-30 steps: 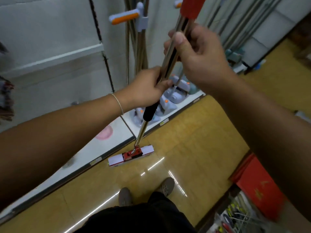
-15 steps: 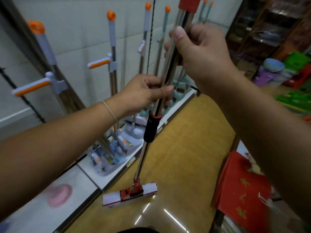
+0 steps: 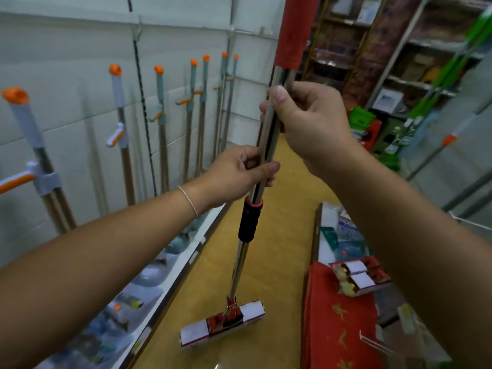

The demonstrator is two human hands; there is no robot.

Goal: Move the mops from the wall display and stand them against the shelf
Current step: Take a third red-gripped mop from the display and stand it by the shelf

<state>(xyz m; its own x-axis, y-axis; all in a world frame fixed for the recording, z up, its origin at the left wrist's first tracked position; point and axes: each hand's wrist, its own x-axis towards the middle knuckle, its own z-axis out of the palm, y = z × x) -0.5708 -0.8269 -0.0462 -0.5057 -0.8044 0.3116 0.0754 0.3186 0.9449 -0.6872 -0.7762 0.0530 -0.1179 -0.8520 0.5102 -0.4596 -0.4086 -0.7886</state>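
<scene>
Both hands, left hand and right hand, grip the mop; keep it upright, head clear of the floor.

The glossy yellow floor carries the mop head at the aisle's middle, between the white wall-display base and a low shelf.

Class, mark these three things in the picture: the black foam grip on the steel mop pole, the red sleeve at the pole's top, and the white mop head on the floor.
Black foam grip (image 3: 249,222), head view, mid-sleeve.
Red sleeve (image 3: 294,33), head view, its middle.
White mop head (image 3: 195,332), head view, left pad.
</scene>
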